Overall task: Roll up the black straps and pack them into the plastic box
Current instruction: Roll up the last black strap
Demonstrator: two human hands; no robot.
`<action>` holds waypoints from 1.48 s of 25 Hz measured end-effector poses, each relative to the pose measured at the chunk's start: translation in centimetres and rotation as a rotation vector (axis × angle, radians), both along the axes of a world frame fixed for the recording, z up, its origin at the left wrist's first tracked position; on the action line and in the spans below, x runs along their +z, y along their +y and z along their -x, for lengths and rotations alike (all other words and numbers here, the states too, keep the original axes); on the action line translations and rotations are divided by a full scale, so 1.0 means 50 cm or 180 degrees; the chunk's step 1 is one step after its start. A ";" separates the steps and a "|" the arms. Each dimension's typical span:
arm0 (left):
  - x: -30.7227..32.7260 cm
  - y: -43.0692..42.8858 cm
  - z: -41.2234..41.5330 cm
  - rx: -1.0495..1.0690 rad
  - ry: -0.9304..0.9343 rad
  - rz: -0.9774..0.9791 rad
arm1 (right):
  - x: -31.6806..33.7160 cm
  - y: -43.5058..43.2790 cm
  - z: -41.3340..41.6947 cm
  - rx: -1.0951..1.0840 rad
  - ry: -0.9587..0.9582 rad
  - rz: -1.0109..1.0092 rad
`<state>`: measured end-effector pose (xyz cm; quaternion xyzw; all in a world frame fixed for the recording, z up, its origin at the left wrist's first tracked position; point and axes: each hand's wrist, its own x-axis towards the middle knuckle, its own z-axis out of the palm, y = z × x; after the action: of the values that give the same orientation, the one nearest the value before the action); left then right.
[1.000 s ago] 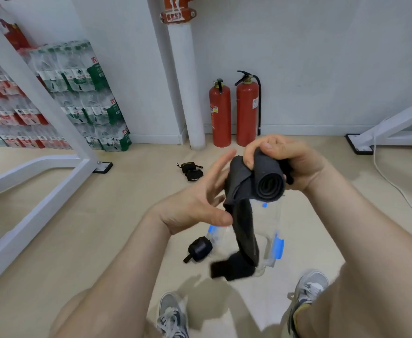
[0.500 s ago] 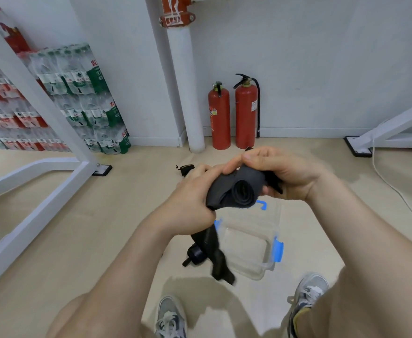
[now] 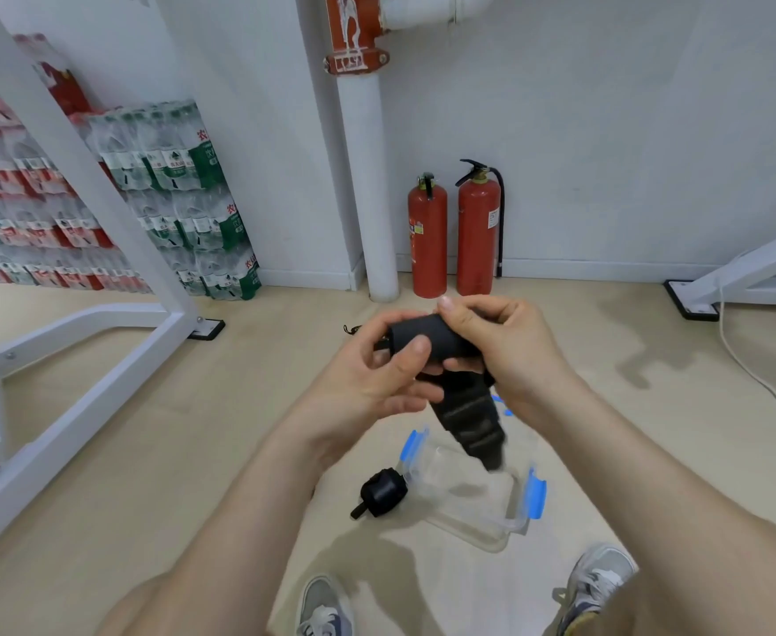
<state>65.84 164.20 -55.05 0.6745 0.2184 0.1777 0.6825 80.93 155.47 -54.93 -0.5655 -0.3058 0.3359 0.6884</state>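
Note:
Both hands hold a partly rolled black strap (image 3: 432, 339) in front of me at chest height. My left hand (image 3: 376, 383) grips the left end of the roll, thumb on top. My right hand (image 3: 500, 346) curls round its right end. The strap's loose tail (image 3: 473, 424) hangs down, blurred, over the clear plastic box (image 3: 514, 521) with blue latches that sits on the floor. A finished black roll (image 3: 381, 492) lies on the floor against the box's left side. Another black strap (image 3: 351, 329) lies farther off, mostly hidden behind my left hand.
Two red fire extinguishers (image 3: 452, 231) stand against the wall beside a white pipe (image 3: 367, 185). A white metal frame (image 3: 78, 323) crosses the left side, with stacked bottle packs (image 3: 179, 195) behind it. A white cable (image 3: 753, 374) runs on the right. My shoes (image 3: 601, 580) are below.
The roll has grown and the hanging tail has shortened. Both hands have turned the roll, and the tail now swings over the box instead of left of it.

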 end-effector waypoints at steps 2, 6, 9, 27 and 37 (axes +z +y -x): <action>-0.017 -0.016 -0.032 0.0705 -0.0227 -0.0142 | -0.004 0.003 0.035 -0.0265 -0.0114 -0.0125; -0.023 -0.012 -0.045 0.1105 -0.0326 -0.0418 | -0.014 0.007 0.067 -0.0569 -0.0240 -0.0207; -0.022 -0.010 -0.047 0.1357 -0.0557 -0.0519 | -0.019 0.010 0.073 -0.0629 -0.0506 -0.0240; 0.027 0.032 0.003 0.0597 -0.0833 -0.0217 | -0.016 0.001 0.040 0.0854 0.1364 0.0174; 0.005 0.024 -0.016 0.0956 -0.0331 -0.0751 | -0.039 0.010 0.038 0.0517 -0.0046 -0.0146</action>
<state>66.64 165.39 -54.79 0.6995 0.2587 0.3366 0.5749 79.03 155.99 -56.90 -0.5252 -0.3633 0.3795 0.6694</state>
